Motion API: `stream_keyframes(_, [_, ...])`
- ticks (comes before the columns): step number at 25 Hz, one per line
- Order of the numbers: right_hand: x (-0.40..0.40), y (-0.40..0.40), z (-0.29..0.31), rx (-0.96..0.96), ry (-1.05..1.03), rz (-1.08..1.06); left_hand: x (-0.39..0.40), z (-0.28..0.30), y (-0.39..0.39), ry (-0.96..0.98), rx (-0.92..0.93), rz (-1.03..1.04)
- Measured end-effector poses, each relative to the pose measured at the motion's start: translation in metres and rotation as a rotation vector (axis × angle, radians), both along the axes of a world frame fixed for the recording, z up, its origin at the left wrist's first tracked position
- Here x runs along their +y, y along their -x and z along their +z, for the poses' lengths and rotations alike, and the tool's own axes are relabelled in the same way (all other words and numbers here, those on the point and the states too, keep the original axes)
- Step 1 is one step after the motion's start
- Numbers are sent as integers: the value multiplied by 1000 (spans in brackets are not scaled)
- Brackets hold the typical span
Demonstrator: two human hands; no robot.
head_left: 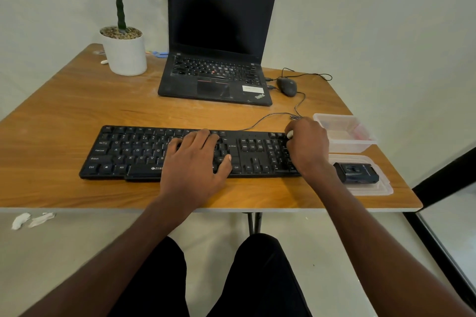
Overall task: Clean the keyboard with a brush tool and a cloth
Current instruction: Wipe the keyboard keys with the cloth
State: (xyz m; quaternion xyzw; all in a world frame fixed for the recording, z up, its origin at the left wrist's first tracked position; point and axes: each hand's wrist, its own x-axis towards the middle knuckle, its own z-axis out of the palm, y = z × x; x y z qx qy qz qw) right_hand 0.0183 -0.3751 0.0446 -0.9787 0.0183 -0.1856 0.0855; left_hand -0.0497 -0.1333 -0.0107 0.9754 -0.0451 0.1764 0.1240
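One black keyboard (144, 153), your left hand (195, 162) flat on its keys, your right hand (307, 147) at 3 o'clock, fingers curled on something small and white, two hands apart.

Counting around the table (77, 100) now: one keyboard (134, 154) sitting at centre, and two hands (195, 159) lying on it, the other hand (307, 147) at 3 o'clock. One laptop (219, 41) standing at 12, one mouse (286, 87) lying at 1 o'clock. One potted plant (125, 51) standing at 10. One clear tub (345, 134) sitting at 3, one flat lid (373, 188) lying at 4, carrying one small black device (356, 172). That's two hands showing, one of everything else.
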Motion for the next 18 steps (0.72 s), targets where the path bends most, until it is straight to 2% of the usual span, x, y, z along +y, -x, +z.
stream_keyframes(3, [7, 0, 4, 3, -82, 148, 0, 1, 1, -4, 1, -5])
stream_keyframes(6, [15, -3, 11, 134, -214, 347, 0, 1, 1, 4, -4, 3])
stream_keyframes(7, [16, -4, 11, 141, -214, 335, -1, 1, 1, 6, -4, 4])
stream_keyframes(10, [9, -3, 18, 85, -152, 112, 0, 0, 1, 6, -10, -1])
stream_keyframes(12, [2, -1, 27, 141, 0, -47, -1, 1, 0, 0, -4, -1])
stream_keyframes(14, [1, -1, 35, 233, 82, -75, -1, 1, 2, -8, 14, 2])
stream_keyframes(16, [8, -4, 37, 286, 36, 111, -1, 2, 2, -6, 20, 5])
stream_keyframes(18, [16, -2, 38, 367, -152, 295, -1, 2, 3, 3, 19, 1])
